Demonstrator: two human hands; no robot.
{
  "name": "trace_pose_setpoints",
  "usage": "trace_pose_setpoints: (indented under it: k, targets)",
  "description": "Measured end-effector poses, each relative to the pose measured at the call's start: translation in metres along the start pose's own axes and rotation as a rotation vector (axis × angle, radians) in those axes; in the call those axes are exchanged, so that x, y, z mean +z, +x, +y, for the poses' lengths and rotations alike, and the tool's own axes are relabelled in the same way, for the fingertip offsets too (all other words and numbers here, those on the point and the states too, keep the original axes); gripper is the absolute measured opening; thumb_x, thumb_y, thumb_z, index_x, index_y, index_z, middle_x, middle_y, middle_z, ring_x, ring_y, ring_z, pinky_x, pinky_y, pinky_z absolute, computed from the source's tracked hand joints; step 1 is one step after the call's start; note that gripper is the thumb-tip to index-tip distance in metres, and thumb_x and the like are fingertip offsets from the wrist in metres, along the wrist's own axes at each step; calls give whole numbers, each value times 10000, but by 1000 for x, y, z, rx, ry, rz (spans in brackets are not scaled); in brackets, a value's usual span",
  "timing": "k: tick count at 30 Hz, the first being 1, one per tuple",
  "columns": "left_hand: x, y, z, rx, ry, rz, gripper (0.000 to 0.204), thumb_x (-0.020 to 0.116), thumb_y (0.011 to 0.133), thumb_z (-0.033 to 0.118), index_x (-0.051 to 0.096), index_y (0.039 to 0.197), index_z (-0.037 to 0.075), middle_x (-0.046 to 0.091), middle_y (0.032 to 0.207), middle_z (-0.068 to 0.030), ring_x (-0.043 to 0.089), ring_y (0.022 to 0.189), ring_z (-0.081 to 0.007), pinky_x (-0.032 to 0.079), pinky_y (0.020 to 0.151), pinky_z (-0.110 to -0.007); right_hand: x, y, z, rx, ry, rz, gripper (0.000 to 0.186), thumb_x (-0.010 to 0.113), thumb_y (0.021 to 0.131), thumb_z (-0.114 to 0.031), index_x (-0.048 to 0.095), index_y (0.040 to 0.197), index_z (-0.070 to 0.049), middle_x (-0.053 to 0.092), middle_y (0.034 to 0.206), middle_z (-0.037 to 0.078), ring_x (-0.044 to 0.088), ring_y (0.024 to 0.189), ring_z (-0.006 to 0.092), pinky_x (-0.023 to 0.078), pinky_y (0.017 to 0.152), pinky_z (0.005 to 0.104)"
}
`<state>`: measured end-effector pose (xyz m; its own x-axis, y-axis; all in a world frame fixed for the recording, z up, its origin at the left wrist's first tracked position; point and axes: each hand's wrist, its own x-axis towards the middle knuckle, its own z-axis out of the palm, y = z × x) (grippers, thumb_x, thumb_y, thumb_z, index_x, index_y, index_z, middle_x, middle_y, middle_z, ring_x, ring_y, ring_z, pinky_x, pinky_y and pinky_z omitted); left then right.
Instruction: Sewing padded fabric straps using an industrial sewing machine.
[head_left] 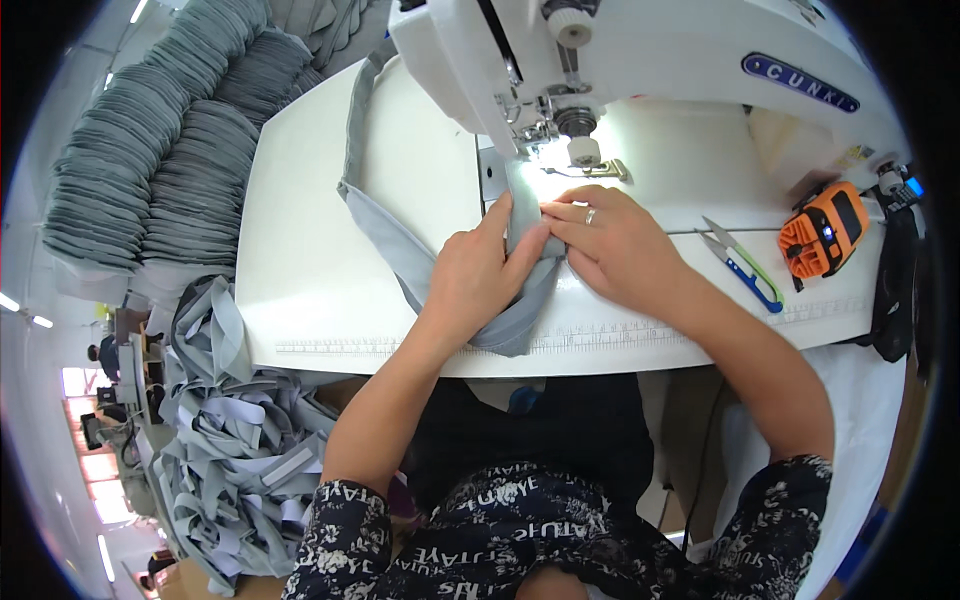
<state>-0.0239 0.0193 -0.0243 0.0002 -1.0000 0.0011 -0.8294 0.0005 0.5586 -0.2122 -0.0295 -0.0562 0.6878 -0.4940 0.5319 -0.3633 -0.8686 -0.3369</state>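
A long grey fabric strip [385,240] loops over the white table and runs up under the needle area of a sewing machine [575,140]. My left hand [474,262] lies on the strip just in front of the needle, thumb and forefinger pressing its two sides. Close on its right, my right hand [615,245], with a ring on one finger, holds the strip's right edge with fingers together. Below the hands, the strip folds back on itself near the table's front edge. The exact stitching point is washed out by the machine's bright lamp.
Thread snips [738,265] with blue and green handles lie to the right, beside an orange-and-black device [825,230]. Tall stacks of grey fabric pieces [130,160] stand at the far left. A heap of grey strips [230,450] hangs below them. A printed ruler [600,338] follows the table's front edge.
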Motion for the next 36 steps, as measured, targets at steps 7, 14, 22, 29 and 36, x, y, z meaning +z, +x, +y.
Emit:
trace_pose_setpoints:
  k: [7,14,22,29,36]
  targets:
    - [-11,-5,4,-38,-184,-132,659,689,869,312,439,1414,39,602,578,-84,539,512,-95,417,512,-261,3,5,1,89,37,68,322,614,773,-25,645,1092,7,640,1168,104,544,1171,245,451,977,362]
    - [-10,-4,1,-50,-156,-163,719,667,868,344,359,1454,65,609,595,-125,610,522,-268,443,529,-338,3,2,5,60,-47,-40,308,604,792,-31,643,1094,16,634,1193,102,529,1214,240,422,1001,370]
    - [-9,-13,8,-64,-117,-106,693,708,863,286,411,1413,-12,566,566,-76,500,492,-97,395,490,-263,-7,-6,0,1,56,-18,252,629,775,-45,659,1023,-13,660,1138,54,564,1141,231,466,932,376]
    - [1,-18,6,-8,-6,-11,668,714,853,238,422,1399,-13,508,542,-84,484,463,-143,384,480,-277,-4,-8,-8,-4,-14,6,245,645,740,-49,667,980,-3,661,1104,64,586,1067,230,474,901,368]
    - [-2,-17,3,30,-69,-51,646,689,874,216,405,1404,-19,523,556,-100,493,462,-172,396,487,-285,-8,-6,-13,-89,-89,-7,295,613,723,-69,666,974,75,656,1067,158,591,1028,272,476,884,377]
